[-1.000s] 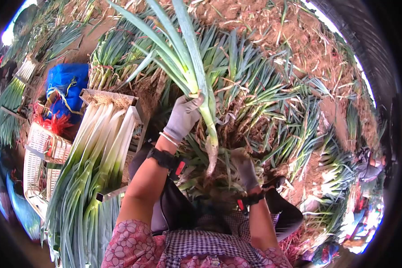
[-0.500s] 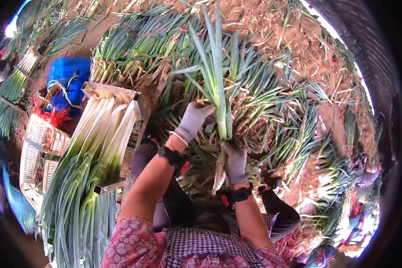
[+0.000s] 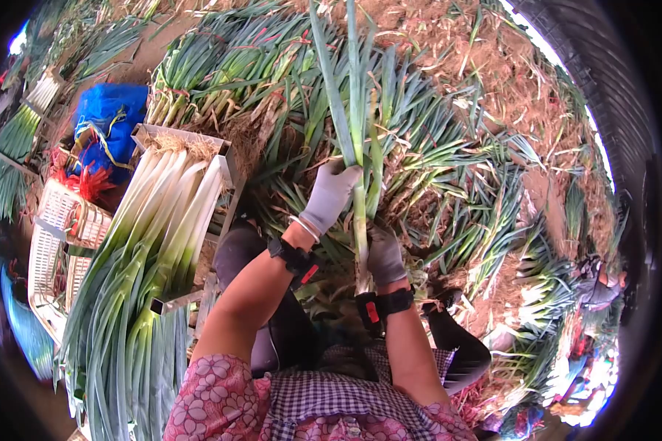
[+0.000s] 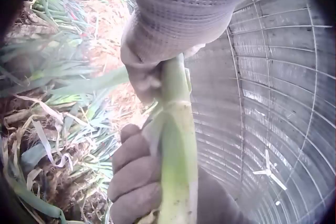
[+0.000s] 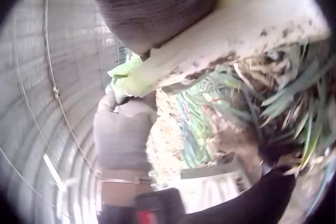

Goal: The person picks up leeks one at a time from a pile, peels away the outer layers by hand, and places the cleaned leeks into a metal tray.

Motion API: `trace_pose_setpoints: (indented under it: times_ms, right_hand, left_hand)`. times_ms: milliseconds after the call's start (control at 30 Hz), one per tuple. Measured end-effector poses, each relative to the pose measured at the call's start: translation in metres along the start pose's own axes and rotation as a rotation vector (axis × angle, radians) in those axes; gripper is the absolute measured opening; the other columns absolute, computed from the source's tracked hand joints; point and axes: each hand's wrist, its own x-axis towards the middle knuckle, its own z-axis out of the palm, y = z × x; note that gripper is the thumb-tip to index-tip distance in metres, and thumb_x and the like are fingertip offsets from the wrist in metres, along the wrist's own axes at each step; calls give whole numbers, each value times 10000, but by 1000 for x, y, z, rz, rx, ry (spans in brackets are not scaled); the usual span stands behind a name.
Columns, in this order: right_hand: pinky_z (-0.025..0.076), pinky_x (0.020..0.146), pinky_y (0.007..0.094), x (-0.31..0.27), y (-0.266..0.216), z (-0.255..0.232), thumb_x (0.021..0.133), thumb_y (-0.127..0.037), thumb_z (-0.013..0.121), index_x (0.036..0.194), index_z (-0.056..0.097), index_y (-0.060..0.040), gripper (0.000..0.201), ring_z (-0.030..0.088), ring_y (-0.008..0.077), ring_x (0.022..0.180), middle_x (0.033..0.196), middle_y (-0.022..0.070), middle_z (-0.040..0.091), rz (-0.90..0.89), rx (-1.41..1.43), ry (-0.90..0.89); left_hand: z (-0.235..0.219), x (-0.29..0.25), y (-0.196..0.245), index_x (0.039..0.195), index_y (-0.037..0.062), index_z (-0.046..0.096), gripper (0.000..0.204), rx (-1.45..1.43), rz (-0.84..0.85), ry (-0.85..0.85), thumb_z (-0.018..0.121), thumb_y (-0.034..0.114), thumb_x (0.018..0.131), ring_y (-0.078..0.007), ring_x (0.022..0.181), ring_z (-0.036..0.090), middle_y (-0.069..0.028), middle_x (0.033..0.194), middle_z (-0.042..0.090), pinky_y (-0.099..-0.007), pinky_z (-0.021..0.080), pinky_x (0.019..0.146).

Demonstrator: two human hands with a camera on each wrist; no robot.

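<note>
One large green onion stands upright in front of me, green leaves up and white stalk down. My left hand, in a pale glove, grips it where the leaves spread. Below, my gloved right hand curls round an outer leaf beside the stalk. In the left wrist view, the right fingers are bent against the leaf sheath, at the stalk's side. Specks of soil mark the white stalk in the right wrist view. The root end is hidden behind the right wrist strap.
Left of me, a metal rack holds a stack of cleaned green onions. A white plastic basket and a blue bag stand beyond. Loose green onions cover the ground ahead and right.
The right hand came up from below to the stalk and grasped an outer leaf, which now stands apart from the others. The left hand moved right with the onion, turning it upright.
</note>
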Motion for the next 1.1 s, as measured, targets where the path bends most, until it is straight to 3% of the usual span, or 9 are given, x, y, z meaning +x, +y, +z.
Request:
trace_pose_setpoints:
  times_ms: [33,100,233,400,600,667,867,1000,1100]
  right_hand:
    - [455,610,217,2,13,-5,893,-71,557,1003,635,34,171,557,75,661,802,15,635,-122,-131,-83]
    - [474,638,234,5,30,-19,851,-100,587,987,646,23,192,589,92,695,837,42,662,341,209,-123]
    - [512,758,383,-36,73,-47,707,-358,672,906,677,-53,364,665,317,824,925,181,674,413,-1072,-289]
    - [491,831,448,-78,138,-96,738,-313,611,925,654,-67,311,631,362,931,953,198,660,330,-1420,-408]
    - [487,793,441,-4,1,-29,746,-211,736,1151,530,-24,491,610,374,911,1060,200,613,-150,-349,28]
    - [490,789,409,6,-49,7,702,-132,772,1127,528,-9,506,614,340,876,1020,190,609,-526,-625,29]
    - [486,712,342,16,-44,21,705,-27,730,957,584,-33,291,599,268,790,955,98,599,-263,-170,98]
    - [475,635,306,10,-46,17,676,8,714,764,615,-89,163,592,189,701,810,70,580,-713,-757,143]
    - [479,665,333,-15,-40,7,670,-19,726,756,617,-82,153,595,203,759,876,64,585,-522,-695,-92]
  left_hand:
    - [0,-1,-2,1111,-71,593,285,-48,-36,-2,557,117,901,-69,763,536,3,885,598,-219,442,683]
    - [0,-4,-4,1108,-66,593,279,-99,-42,32,555,120,905,-74,741,543,-3,873,601,-222,450,662]
    - [-14,6,4,1059,-52,564,238,-208,89,97,520,148,939,-142,688,608,-94,861,636,-273,512,637]
    - [-28,9,11,1094,-102,494,294,-289,137,110,453,162,971,-302,756,670,-220,886,645,-392,574,720]
    - [-24,7,31,1148,-98,468,336,-507,66,-66,418,193,988,-337,903,649,-229,1006,623,-480,529,872]
    - [-19,10,26,1179,-97,452,359,-659,37,-138,458,199,976,-359,1013,610,-235,1101,587,-529,471,945]
    - [-18,12,24,1144,-66,443,273,-635,-49,-166,542,14,903,-309,947,628,-180,997,592,-415,520,865]
    - [-10,9,24,1135,-72,427,305,-565,55,-46,584,8,885,-280,829,638,-144,931,566,-434,568,756]
    - [-14,8,34,1144,-74,408,325,-493,-1,60,584,-7,880,-273,802,632,-135,926,562,-443,568,741]
